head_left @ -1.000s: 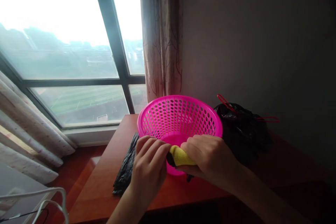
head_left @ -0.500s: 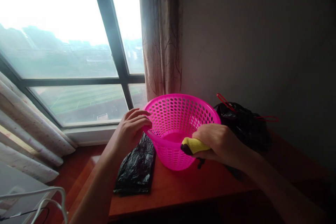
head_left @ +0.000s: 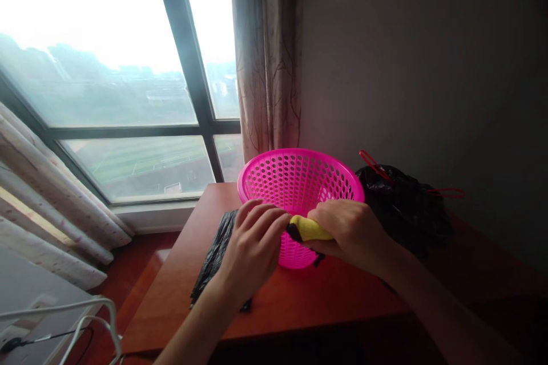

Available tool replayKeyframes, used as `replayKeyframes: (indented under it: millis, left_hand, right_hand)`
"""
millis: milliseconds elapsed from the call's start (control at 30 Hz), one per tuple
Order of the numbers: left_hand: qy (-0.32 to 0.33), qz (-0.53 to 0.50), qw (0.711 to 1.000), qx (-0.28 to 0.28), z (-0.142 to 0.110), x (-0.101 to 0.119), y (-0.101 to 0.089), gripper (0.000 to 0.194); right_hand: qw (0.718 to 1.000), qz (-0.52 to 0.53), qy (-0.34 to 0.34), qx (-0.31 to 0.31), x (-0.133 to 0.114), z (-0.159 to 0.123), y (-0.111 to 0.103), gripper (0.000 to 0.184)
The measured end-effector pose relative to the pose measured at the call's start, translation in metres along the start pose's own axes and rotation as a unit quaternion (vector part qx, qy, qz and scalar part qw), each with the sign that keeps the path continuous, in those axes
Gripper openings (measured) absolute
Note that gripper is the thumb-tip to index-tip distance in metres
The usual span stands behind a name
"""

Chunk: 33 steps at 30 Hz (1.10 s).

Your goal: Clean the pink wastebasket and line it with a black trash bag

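A bright pink plastic basket (head_left: 295,177) with a pattern of holes stands on the reddish-brown table. Curled over its near rim are the fingers of my left hand (head_left: 259,236); the thumb is hidden. My right hand (head_left: 351,222) is closed around a yellow cloth (head_left: 312,228) with a dark end, pressed at the near right rim. The dark end lies close by my left fingertips. To the left, partly behind my left hand, a flat folded black plastic bag (head_left: 214,256) rests on the table.
Behind the basket on the right lies a crumpled black plastic bag (head_left: 402,199) with red drawstrings. The wooden table (head_left: 308,308) reaches towards the window and curtain (head_left: 274,68). White cables (head_left: 109,313) hang at the lower left.
My left hand has moved right along the basket's rim, from its left side to the near side, close to the yellow cloth. My right hand still holds the cloth. The view has shifted slightly.
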<state>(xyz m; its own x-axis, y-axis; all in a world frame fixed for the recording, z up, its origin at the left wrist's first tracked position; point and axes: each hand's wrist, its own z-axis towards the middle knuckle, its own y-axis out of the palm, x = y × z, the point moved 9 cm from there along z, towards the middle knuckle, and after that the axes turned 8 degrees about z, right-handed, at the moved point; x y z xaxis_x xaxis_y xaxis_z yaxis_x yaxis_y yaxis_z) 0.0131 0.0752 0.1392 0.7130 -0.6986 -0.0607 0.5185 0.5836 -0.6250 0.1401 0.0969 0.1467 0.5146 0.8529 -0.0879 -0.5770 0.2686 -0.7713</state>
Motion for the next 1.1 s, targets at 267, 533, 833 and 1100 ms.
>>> replayKeyframes:
  millis: [267,533,833,1100]
  left_hand:
    - [-0.005,0.003,1.000,0.010,0.009,0.009,-0.001,0.015]
    - [-0.031,-0.072,0.997,-0.018,0.005,-0.043,-0.009,0.029]
    - [-0.051,-0.008,0.998,-0.031,0.000,-0.102,-0.019,0.027]
    - [0.000,0.049,0.999,-0.003,0.003,-0.057,-0.016,0.042]
  right_hand:
    - [1.000,-0.005,-0.004,-0.004,-0.009,-0.002,0.001,0.038]
    - [0.998,0.026,-0.022,-0.045,-0.008,-0.009,0.000,0.034]
    - [0.996,0.036,-0.055,-0.065,-0.006,-0.013,-0.009,0.030]
    - [0.998,0.041,-0.034,-0.026,0.001,-0.018,-0.008,0.036]
